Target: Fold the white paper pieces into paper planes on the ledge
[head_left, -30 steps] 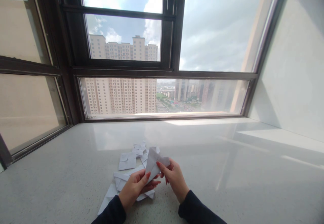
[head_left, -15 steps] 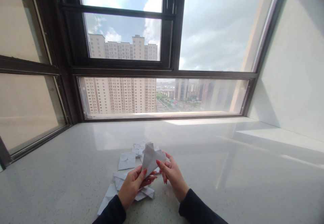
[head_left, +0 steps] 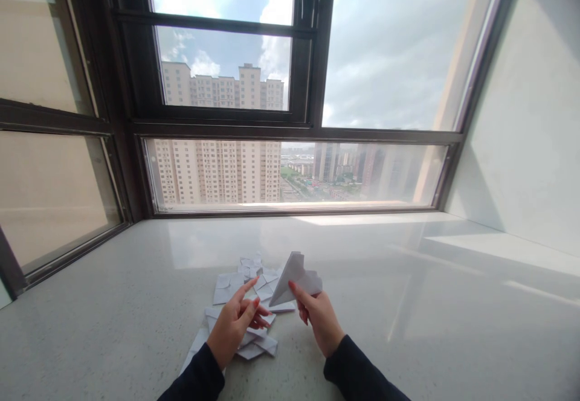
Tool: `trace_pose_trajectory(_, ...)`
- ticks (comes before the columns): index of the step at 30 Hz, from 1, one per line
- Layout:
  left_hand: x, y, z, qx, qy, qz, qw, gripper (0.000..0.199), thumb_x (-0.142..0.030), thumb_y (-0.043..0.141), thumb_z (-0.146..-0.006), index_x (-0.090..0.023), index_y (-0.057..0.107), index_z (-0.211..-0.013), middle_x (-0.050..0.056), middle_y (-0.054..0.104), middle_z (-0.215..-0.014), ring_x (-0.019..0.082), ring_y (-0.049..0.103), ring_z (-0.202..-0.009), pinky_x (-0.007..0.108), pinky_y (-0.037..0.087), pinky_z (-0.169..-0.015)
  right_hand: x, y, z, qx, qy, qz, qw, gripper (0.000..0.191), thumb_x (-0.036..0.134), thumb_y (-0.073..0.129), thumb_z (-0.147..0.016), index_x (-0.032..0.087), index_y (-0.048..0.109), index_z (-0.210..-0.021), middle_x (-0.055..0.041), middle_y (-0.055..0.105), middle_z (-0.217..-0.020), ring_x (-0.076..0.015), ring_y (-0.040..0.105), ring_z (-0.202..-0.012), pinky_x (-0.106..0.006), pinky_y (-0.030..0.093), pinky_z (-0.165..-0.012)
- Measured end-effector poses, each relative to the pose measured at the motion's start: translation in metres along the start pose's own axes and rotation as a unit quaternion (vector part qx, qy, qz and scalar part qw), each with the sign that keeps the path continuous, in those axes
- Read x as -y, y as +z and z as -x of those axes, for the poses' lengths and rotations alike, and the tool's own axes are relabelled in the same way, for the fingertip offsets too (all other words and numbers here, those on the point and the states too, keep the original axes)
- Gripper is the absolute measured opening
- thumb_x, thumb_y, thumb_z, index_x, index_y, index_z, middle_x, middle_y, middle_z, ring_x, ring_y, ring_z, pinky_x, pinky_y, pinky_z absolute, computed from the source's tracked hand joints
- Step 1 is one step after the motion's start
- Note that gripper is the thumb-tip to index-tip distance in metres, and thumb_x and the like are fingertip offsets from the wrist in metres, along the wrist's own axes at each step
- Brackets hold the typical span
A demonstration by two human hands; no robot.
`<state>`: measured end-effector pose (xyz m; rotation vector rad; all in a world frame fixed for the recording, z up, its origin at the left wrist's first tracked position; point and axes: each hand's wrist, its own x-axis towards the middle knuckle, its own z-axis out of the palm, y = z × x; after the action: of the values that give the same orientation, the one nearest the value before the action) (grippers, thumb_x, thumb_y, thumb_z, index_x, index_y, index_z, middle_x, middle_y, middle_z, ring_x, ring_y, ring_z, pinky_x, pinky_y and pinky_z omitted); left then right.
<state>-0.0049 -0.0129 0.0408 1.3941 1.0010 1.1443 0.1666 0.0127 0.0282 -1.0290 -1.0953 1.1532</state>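
A piece of folded white paper (head_left: 290,279), roughly triangular with notched upper edges, is pinched between the thumb and fingers of my right hand (head_left: 319,316). It is held up above the sill. My left hand (head_left: 238,319) is empty, its index finger stretched out and the others partly curled, just left of the paper's lower tip. Under and behind my left hand lie several other folded white papers. One is a square folded paper (head_left: 228,287) with a flap on its face. My left forearm partly covers another folded paper (head_left: 194,348).
The pale speckled stone sill (head_left: 408,328) stretches out on both sides and up to the window. A dark window frame (head_left: 294,130) stands at the back, with tall buildings outside. A white wall (head_left: 534,117) rises at the right.
My left hand has let go of the folded paper, and its index finger has straightened. My right hand now holds the paper alone, moved to the right and tilted.
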Motion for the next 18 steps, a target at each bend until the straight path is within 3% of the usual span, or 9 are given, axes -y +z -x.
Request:
trace_pose_trajectory(3,-0.003,-0.014,-0.003,-0.044,0.057,-0.122,0.990,0.051,-0.044,0.042,-0.076,-0.012,0.041,-0.116,0.003,0.065,-0.066,0.017,0.061,-0.061,0.027,0.045,-0.056,0.001,-0.006,-0.003,-0.069,-0.010,0.004,0.998,0.043,0.049,0.062,-0.059,0.017,0.039,-0.042,0.0077,0.034,-0.035,-0.0036,0.027,-0.030,-0.019,0.017,-0.031)
trace_pose_trajectory(6,-0.007,-0.025,-0.004,-0.067,0.105,-0.271,0.954,0.037,-0.039,0.034,-0.080,-0.017,0.050,-0.106,0.004,0.064,-0.072,0.017,0.059,-0.067,0.028,0.044,-0.061,0.002,-0.007,-0.003,-0.094,-0.010,0.005,0.996,0.042,0.048,0.063,-0.059,0.018,0.039,-0.042,0.0071,0.035,-0.036,-0.0041,0.028,-0.031,-0.020,0.018,-0.031)
trace_pose_trajectory(11,-0.005,-0.030,-0.001,0.024,0.163,-0.500,0.850,0.036,-0.049,0.043,-0.073,-0.020,0.058,-0.090,0.007,0.061,-0.085,0.022,0.055,-0.082,0.033,0.041,-0.072,0.001,-0.006,-0.002,-0.092,-0.002,0.003,0.996,0.040,0.047,0.062,-0.060,0.018,0.041,-0.043,0.0069,0.036,-0.037,-0.0042,0.027,-0.031,-0.020,0.018,-0.031)
trace_pose_trajectory(14,0.000,-0.030,0.000,0.044,0.156,-0.553,0.817,0.045,-0.057,0.049,-0.065,-0.021,0.057,-0.090,0.006,0.059,-0.086,0.023,0.053,-0.083,0.033,0.040,-0.072,0.000,-0.006,-0.003,-0.093,-0.002,0.006,0.996,0.041,0.048,0.061,-0.061,0.018,0.040,-0.043,0.0068,0.036,-0.036,-0.0045,0.027,-0.031,-0.020,0.017,-0.031)
trace_pose_trajectory(18,0.006,-0.031,-0.001,0.049,0.142,-0.559,0.815,0.050,-0.059,0.050,-0.062,-0.022,0.055,-0.095,0.006,0.057,-0.091,0.023,0.052,-0.085,0.033,0.038,-0.073,-0.001,-0.006,-0.004,-0.091,-0.002,0.014,0.996,0.042,0.048,0.061,-0.061,0.018,0.039,-0.042,0.0069,0.036,-0.036,-0.0046,0.028,-0.030,-0.021,0.018,-0.031)
